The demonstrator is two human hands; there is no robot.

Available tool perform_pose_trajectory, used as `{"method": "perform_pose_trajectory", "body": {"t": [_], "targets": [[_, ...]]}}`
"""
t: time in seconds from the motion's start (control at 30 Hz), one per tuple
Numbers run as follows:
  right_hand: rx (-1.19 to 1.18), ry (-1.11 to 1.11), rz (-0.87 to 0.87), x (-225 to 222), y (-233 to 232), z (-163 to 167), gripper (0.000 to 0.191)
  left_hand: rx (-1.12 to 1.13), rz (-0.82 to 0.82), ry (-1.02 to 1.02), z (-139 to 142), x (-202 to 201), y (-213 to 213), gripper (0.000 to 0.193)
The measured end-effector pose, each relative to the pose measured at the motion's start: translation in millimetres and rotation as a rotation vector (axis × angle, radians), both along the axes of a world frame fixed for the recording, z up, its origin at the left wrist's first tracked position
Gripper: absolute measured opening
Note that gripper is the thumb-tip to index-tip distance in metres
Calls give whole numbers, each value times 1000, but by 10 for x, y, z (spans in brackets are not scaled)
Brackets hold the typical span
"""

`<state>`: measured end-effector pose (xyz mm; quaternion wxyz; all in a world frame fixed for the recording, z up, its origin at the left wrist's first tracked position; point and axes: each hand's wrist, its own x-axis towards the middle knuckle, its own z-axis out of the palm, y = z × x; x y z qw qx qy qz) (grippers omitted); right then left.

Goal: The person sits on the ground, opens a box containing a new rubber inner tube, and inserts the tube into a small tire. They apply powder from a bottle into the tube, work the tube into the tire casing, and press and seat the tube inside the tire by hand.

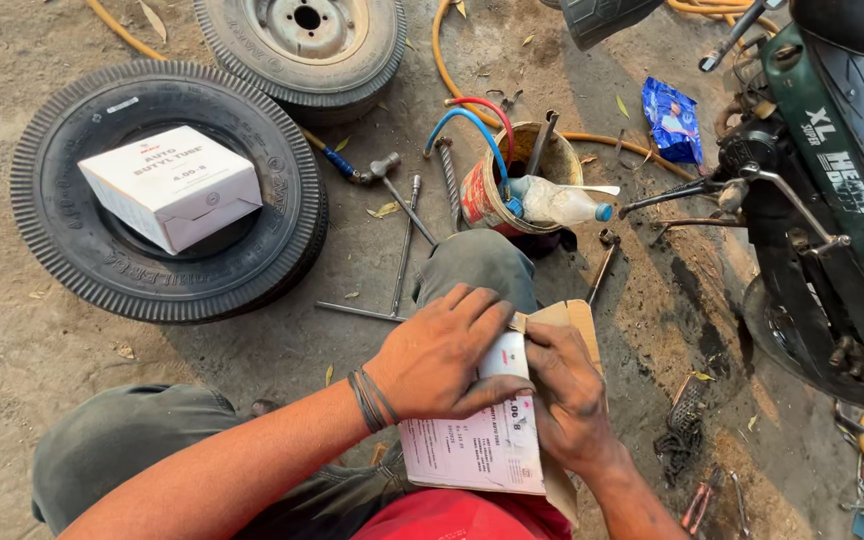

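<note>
Near the bottom centre, both hands work on 1 flat white cardboard carton with a brown inner flap (477,440), resting over the person's lap and knee. Its long axis runs near to far, the opened end pointing away toward the bucket. The left hand (442,355) lies across the far end from the left, fingers curled down and clamped over the carton's top edge. The right hand (567,395) presses in from the right, fingers bent around the brown flap and side wall. Both hands touch the carton; the left covers more of the open end, where a pale rolled item shows between them, its nature unclear.

Farther off, a rusty round metal bucket (482,195) holds a clear plastic bottle with a blue cap (557,203), some rods, and red and blue hose ends. To the far left, a second white cardboard box (172,187) sits inside the hole of a black ribbed tyre (52,215) lying flat. A long steel cross wrench (402,255) lies on the dirt between tyre and bucket. A dark green motorbike (832,170) stands at right
</note>
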<state>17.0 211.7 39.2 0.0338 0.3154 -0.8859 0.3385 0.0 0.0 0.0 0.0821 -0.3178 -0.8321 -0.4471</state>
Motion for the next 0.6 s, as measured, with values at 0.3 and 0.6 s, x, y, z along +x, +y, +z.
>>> {"method": "perform_pose_trajectory", "body": {"t": [0.3, 0.6], "targets": [[75, -702, 160, 418, 818, 296, 35, 126, -193, -205, 223, 413, 419, 60], [160, -608, 195, 665, 791, 55, 33, -101, -229, -204, 226, 627, 429, 69]]}}
